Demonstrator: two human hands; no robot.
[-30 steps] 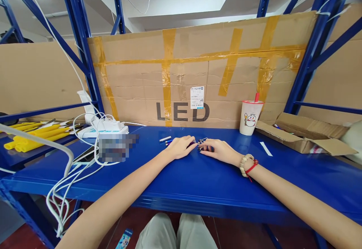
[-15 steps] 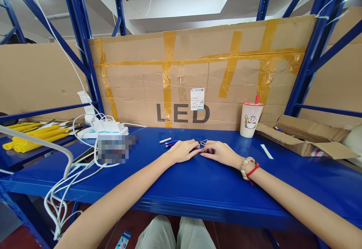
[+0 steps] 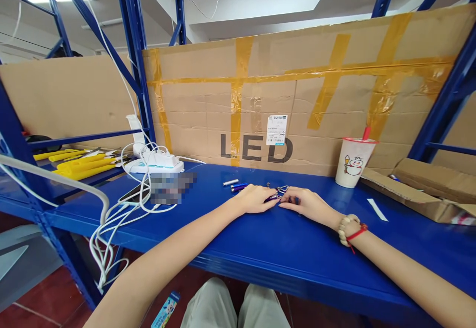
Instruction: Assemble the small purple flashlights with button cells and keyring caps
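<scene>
Cardboard bkgd (image 3: 201, 114) reads "LED"; L hand (image 3: 256, 199) & R hand (image 3: 303, 203) nr small metallic pcs (image 3: 274, 196).

Surface: glossy blue metal shelf (image 3: 230, 233). Left end: white power strip (image 3: 163, 164) and looped white cables (image 3: 148, 196), some hanging over the front edge; mid-shelf, toward the rear: silver cylinder (image 3: 230, 182) beside small blue cylinders (image 3: 239, 187). Right side: lidded cup (image 3: 354, 163) upright, white strip (image 3: 377, 210) flat, open cardboard box (image 3: 427, 203).

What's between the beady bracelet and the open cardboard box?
A white strip lies flat on the blue table between bracelet and box, seen in the head view.
</scene>
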